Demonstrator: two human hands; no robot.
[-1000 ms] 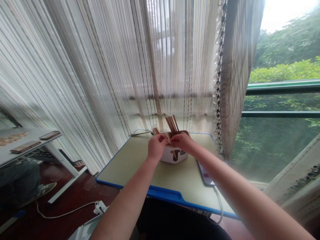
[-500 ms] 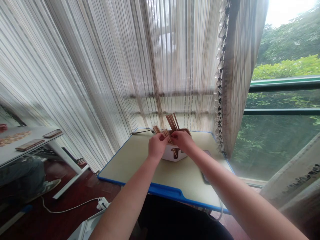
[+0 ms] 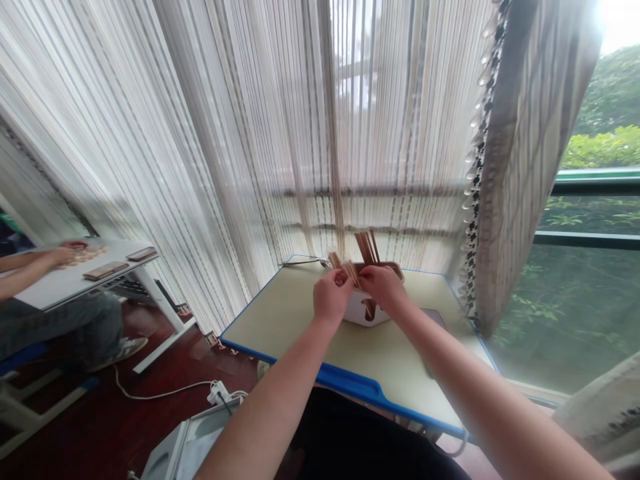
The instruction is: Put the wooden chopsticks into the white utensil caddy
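Note:
A white holder (image 3: pixel 365 310) with a brown rim stands near the far edge of a beige table with a blue edge (image 3: pixel 350 385). Several brown wooden chopsticks (image 3: pixel 367 245) stick up out of it. My left hand (image 3: pixel 331 297) and my right hand (image 3: pixel 383 285) meet right at the holder's near side, both with fingers curled round a bundle of chopsticks (image 3: pixel 349 272) that slants up to the left. How many sticks each hand grips is hidden by the fingers.
A striped sheer curtain (image 3: pixel 280 133) hangs just behind the table, a heavier drape (image 3: pixel 520 167) at right beside the window. Another person's hands (image 3: pixel 60 255) work at a white table (image 3: pixel 75 280) far left. A cable and power strip (image 3: pixel 220 392) lie on the dark floor.
The view has swung left and slightly down, bringing the other person at the left table into sight. My hands stay together at the holder, gripping the chopsticks as before.

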